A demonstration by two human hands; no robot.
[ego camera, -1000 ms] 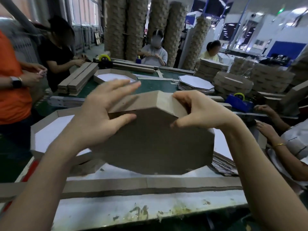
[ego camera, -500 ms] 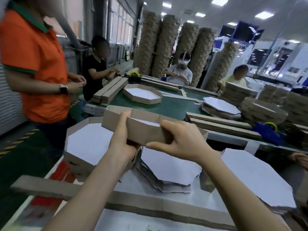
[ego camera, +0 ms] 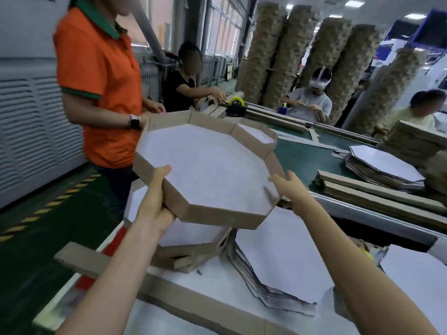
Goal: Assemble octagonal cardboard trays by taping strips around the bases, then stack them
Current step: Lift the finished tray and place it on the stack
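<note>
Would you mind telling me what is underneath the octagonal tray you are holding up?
Beneath the held tray sits another finished octagonal tray, white inside, resting on loose cardboard strips. The held tray covers most of it, so its far side and any trays below cannot be seen.

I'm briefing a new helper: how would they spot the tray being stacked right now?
Find the green table. At its near end, the tray hangs in the air, left hand gripping its rim. Unlike the tray below, it rests on nothing.
</note>
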